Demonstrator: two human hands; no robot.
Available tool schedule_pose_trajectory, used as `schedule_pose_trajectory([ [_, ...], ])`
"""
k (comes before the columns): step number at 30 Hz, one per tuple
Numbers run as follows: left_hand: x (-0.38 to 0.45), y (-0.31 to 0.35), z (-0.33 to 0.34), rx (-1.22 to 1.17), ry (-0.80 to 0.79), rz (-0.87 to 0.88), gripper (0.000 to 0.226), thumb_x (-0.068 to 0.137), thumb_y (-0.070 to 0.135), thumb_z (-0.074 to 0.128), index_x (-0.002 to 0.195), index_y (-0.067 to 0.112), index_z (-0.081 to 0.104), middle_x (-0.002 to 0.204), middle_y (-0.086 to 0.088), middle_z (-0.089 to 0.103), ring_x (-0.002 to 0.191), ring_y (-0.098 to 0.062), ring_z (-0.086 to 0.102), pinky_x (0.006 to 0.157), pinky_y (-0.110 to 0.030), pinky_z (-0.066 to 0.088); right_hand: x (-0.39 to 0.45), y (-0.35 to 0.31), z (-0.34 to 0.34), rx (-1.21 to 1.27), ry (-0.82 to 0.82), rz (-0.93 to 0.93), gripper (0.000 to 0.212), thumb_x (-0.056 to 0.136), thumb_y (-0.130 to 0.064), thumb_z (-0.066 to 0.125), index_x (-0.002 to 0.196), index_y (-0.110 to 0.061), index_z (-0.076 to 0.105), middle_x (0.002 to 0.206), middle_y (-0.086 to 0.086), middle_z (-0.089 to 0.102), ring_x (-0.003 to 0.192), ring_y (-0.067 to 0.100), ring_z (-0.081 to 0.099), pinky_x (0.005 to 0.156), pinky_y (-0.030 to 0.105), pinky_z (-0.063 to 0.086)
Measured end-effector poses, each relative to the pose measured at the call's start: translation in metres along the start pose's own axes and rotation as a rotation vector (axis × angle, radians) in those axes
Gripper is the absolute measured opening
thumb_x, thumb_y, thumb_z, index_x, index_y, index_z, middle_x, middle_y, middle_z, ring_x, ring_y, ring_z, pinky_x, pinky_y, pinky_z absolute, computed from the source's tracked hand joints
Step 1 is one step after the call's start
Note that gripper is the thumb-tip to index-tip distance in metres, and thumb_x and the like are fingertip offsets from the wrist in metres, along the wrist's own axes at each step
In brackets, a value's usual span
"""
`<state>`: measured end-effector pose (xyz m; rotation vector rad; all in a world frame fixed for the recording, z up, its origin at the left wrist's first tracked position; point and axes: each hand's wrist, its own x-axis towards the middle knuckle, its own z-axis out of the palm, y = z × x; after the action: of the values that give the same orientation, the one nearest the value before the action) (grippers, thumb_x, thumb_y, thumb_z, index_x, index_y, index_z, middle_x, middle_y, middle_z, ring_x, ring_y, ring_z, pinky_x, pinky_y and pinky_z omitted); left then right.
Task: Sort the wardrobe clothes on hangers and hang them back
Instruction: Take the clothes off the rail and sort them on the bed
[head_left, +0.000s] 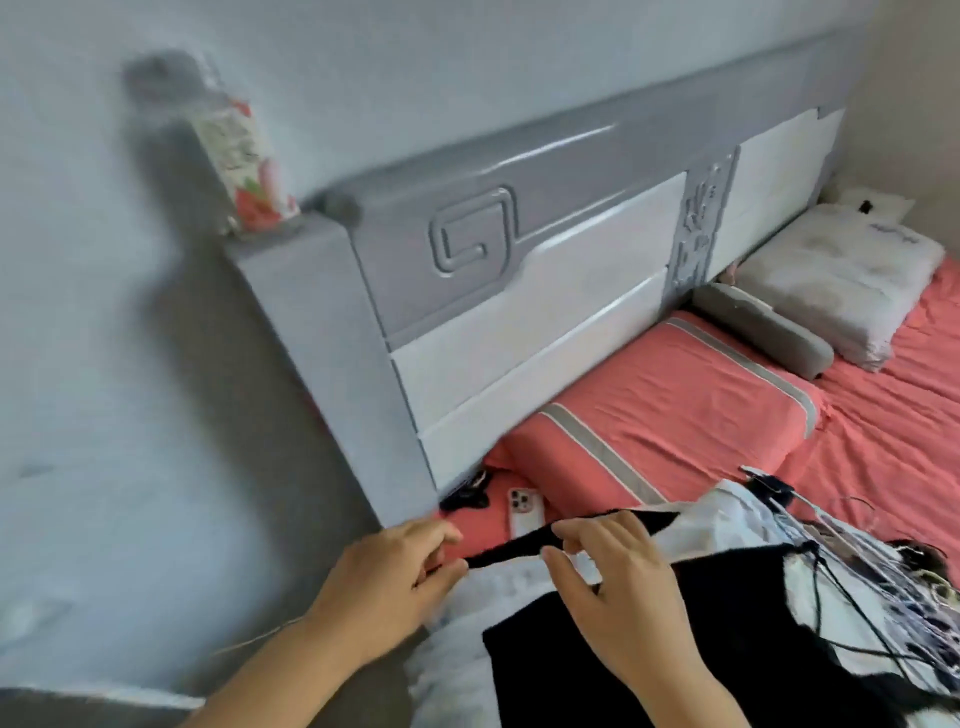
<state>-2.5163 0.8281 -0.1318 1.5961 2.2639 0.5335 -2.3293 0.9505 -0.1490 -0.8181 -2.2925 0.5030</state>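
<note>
Black strap (511, 545) of a dark garment (649, 644) is stretched between both hands: left hand (387, 582) pinches its end near the bed corner, right hand (618, 577) pinches it midway. Beyond lie a phone (525, 512), coral pillow (660, 415) and grey headboard (519, 270).

Open coral sheet (883, 415) mid-bed, headboard (519, 291) walling the far edge, phone (524, 512) at the near-left corner, pillows (665, 400) along the headboard

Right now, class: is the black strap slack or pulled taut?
Taut: the black strap runs straight between the left hand and right hand, both pinching it.
</note>
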Motion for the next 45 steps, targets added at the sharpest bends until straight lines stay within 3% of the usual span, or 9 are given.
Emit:
schedule_pose_trajectory([
  [5, -0.142, -0.086, -0.067, -0.022, 0.218, -0.262, 0.038, 0.084, 0.061, 0.046, 0.114, 0.038, 0.056, 0.090, 0.023, 0.057, 0.081, -0.001, 0.056, 0.073, -0.013, 0.043, -0.004, -0.133, 0.081, 0.161, -0.106, -0.322, 0.023, 0.080, -0.038, 0.056, 0.080, -0.019, 0.069, 0.069, -0.013, 0.059, 0.074, 0.008, 0.046, 0.067, 0.015, 0.038],
  [11, -0.294, -0.157, -0.113, 0.010, 0.533, -0.539, 0.043, 0.072, 0.069, 0.038, 0.106, 0.046, 0.052, 0.094, 0.031, 0.053, 0.070, 0.006, 0.054, 0.061, -0.015, 0.045, -0.024, -0.268, 0.152, 0.359, -0.225, -0.642, 0.023, 0.079, -0.039, 0.058, 0.079, -0.020, 0.071, 0.071, -0.014, 0.062, 0.072, 0.007, 0.048, 0.064, 0.016, 0.042],
  [15, -0.382, -0.169, -0.135, 0.015, 0.664, -0.783, 0.046, 0.070, 0.072, 0.037, 0.112, 0.052, 0.037, 0.102, 0.034, 0.050, 0.075, 0.006, 0.054, 0.061, -0.009, 0.041, -0.046, -0.345, 0.188, 0.479, -0.305, -0.850, 0.027, 0.080, -0.047, 0.057, 0.074, -0.025, 0.072, 0.065, -0.018, 0.060, 0.071, 0.002, 0.048, 0.062, 0.011, 0.042],
  [18, -0.434, -0.164, -0.155, 0.091, 0.717, -0.977, 0.029, 0.083, 0.064, 0.047, 0.108, 0.049, 0.052, 0.085, 0.032, 0.054, 0.081, 0.010, 0.053, 0.066, -0.007, 0.040, -0.060, -0.401, 0.210, 0.564, -0.360, -0.989, 0.041, 0.088, -0.054, 0.046, 0.073, -0.027, 0.073, 0.064, -0.019, 0.061, 0.071, 0.000, 0.049, 0.063, 0.010, 0.042],
  [20, -0.461, -0.158, -0.166, 0.098, 0.749, -1.090, 0.026, 0.089, 0.054, 0.048, 0.115, 0.050, 0.048, 0.093, 0.032, 0.051, 0.086, 0.009, 0.053, 0.074, -0.009, 0.043, -0.065, -0.440, 0.219, 0.650, -0.383, -1.055, 0.051, 0.092, -0.057, 0.036, 0.074, -0.026, 0.072, 0.065, -0.018, 0.061, 0.070, 0.002, 0.050, 0.061, 0.012, 0.042],
  [24, -0.492, -0.149, -0.176, 0.093, 0.847, -1.252, 0.032, 0.087, 0.057, 0.045, 0.118, 0.050, 0.047, 0.102, 0.031, 0.051, 0.091, 0.006, 0.053, 0.078, -0.014, 0.047, -0.068, -0.507, 0.221, 0.769, -0.500, -1.185, 0.028, 0.079, -0.046, 0.054, 0.082, -0.024, 0.071, 0.068, -0.015, 0.062, 0.075, 0.004, 0.050, 0.057, 0.017, 0.045],
  [32, -0.522, -0.120, -0.224, 0.437, 1.056, -1.338, 0.057, 0.076, 0.073, 0.027, 0.115, 0.041, 0.056, 0.088, 0.032, 0.048, 0.081, 0.008, 0.053, 0.063, -0.003, 0.037, -0.064, -0.617, 0.211, 0.958, -0.587, -1.363, 0.029, 0.082, -0.045, 0.050, 0.089, -0.024, 0.069, 0.075, -0.013, 0.063, 0.075, 0.013, 0.058, 0.059, 0.021, 0.047],
  [40, -0.564, -0.074, -0.313, 0.858, 1.186, -1.368, 0.046, 0.084, 0.064, 0.033, 0.112, 0.039, 0.059, 0.094, 0.031, 0.048, 0.080, 0.007, 0.054, 0.060, -0.005, 0.034, -0.062, -0.731, 0.150, 1.324, -0.525, -1.284, 0.025, 0.081, -0.046, 0.055, 0.091, -0.028, 0.069, 0.077, -0.020, 0.061, 0.081, 0.008, 0.056, 0.063, 0.013, 0.040],
  [45, -0.596, -0.054, -0.369, 1.055, 1.296, -1.271, 0.038, 0.085, 0.060, 0.040, 0.108, 0.037, 0.060, 0.094, 0.026, 0.055, 0.081, 0.004, 0.057, 0.058, -0.015, 0.045, -0.065, -0.793, 0.108, 1.502, -0.383, -1.192, 0.017, 0.083, -0.038, 0.062, 0.092, -0.025, 0.069, 0.077, -0.029, 0.050, 0.081, 0.008, 0.053, 0.066, 0.014, 0.038],
])
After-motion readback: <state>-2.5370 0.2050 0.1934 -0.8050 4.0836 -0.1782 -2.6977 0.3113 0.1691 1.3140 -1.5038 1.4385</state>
